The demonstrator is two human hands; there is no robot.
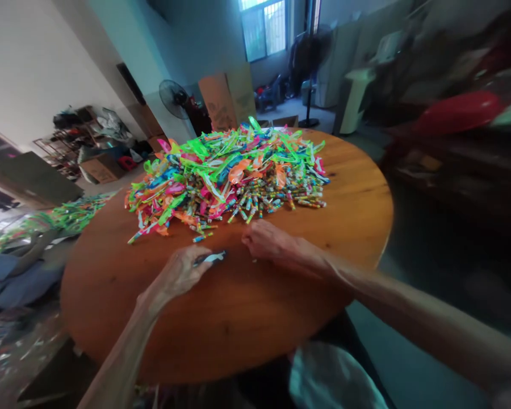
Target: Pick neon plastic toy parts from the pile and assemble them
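1. At the near side of the round wooden table (225,329), in the head view, the left hand (186,266) holds a small white-and-dark piece (214,258) between thumb and fingers, a narrow grip. The piece sticks out towards the right hand; its outline is too blurred to name.
2. Just across from it, the right hand (262,238) has its fingers curled tightly in, low over the wood, near the front of the heap. Whether anything is inside that grip, I cannot tell. A tiny pale bit (254,261) lies just beside it.
3. Beyond both hands spreads a large heap of colourful plastic pieces (234,170): translucent green, orange and pink shapes, with many short patterned tubes (255,201) along its front. A few tubes lie loose at the edge.
4. As for progress, I judge that one piece is in hand and most of the heap is left to handle. No separate finished group shows between the hands; whether the second pile (79,215), off to the left, is finished or waiting, I cannot tell.
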